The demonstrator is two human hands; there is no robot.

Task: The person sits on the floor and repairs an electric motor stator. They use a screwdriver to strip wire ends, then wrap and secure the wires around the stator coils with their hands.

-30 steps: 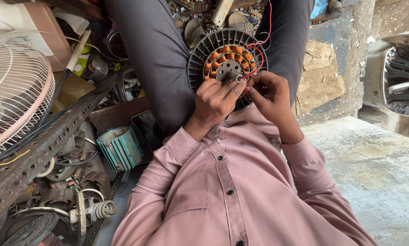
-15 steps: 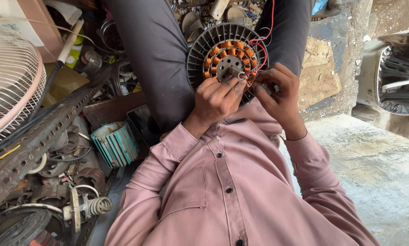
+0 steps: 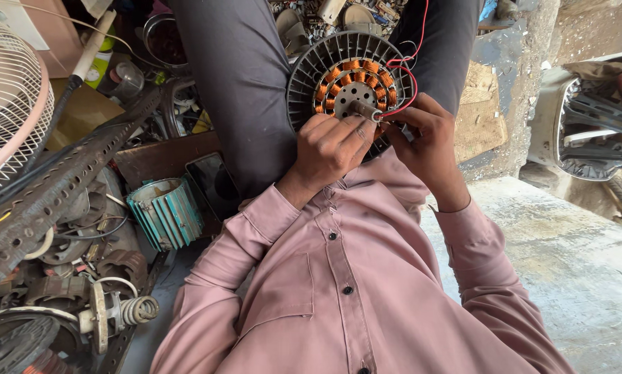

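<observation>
Resting between the knees: a round finned fan motor with copper windings, just beyond both hands. Left hand curling over its near rim, grip clenched at the central shaft. Right hand pinching the red wire beside that shaft, grip closed on it.

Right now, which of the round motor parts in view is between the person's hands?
The dark finned stator with orange copper coils and red wires, resting in the lap. The left hand and right hand touch it; the teal ribbed cylinder sits untouched.
</observation>
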